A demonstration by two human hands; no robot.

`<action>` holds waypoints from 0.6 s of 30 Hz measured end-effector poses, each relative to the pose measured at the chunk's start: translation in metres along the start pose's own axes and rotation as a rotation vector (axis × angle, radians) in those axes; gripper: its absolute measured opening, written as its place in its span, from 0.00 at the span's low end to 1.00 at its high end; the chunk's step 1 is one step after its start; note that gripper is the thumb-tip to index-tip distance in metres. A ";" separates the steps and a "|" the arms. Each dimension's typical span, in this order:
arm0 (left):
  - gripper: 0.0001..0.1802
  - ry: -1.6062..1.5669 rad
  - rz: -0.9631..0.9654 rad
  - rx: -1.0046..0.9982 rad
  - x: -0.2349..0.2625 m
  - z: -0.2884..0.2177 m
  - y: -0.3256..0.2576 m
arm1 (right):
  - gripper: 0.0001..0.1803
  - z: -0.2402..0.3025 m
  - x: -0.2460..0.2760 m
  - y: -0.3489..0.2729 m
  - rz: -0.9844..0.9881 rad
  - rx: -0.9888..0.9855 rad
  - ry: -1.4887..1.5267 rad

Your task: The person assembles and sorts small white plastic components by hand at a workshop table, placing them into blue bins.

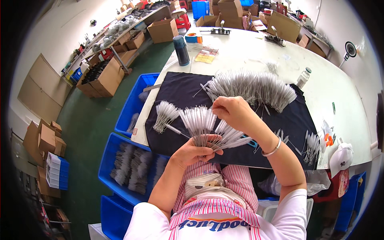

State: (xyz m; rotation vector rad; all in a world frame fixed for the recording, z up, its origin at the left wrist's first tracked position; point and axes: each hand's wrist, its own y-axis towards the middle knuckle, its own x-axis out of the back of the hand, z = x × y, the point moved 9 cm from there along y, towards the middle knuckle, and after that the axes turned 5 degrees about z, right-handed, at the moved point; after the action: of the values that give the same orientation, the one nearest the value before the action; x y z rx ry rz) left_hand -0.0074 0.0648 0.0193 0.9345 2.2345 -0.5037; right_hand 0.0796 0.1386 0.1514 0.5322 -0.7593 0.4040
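Note:
My left hand (196, 153) is closed round the wire stems of a fanned bundle of small white-bristled brushes (197, 122), above the near edge of a black cloth (174, 90). My right hand (234, 111) is pinched at the bristle tips on the bundle's right side; whatever its fingertips grip is hidden. Just beyond it lies a large heap of similar brushes (248, 86). A smaller bunch of brushes (165, 114) rests left of my left hand, and more loose brushes (312, 146) lie at the cloth's right side. Partly behind the bundle shows a blue-handled item (253, 143).
A white table (344, 116) carries a dark bottle (181, 51), a clear jar (303, 78), metal clamp fixtures (275, 39) and a white cap (341, 157). Blue bins, one with bristled brushes (130, 168), stand at the table's left. Cardboard boxes (100, 78) sit farther off.

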 end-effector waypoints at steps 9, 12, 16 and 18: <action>0.27 -0.045 0.061 -0.025 -0.001 -0.004 -0.002 | 0.11 -0.012 -0.003 0.001 0.142 -0.219 -0.248; 0.27 -0.010 0.055 0.021 -0.004 -0.001 0.000 | 0.19 0.017 0.009 0.002 -0.149 0.106 -0.308; 0.27 0.021 0.071 0.040 -0.005 0.002 0.002 | 0.17 0.023 -0.013 0.005 0.041 0.177 -0.117; 0.27 0.004 0.071 0.011 -0.006 -0.001 0.001 | 0.16 0.019 -0.011 0.004 0.011 0.184 -0.141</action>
State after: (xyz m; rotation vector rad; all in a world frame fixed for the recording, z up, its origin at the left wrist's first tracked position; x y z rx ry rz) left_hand -0.0046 0.0632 0.0241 1.0173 2.1959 -0.4821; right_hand 0.0600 0.1292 0.1563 0.7353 -0.8657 0.4531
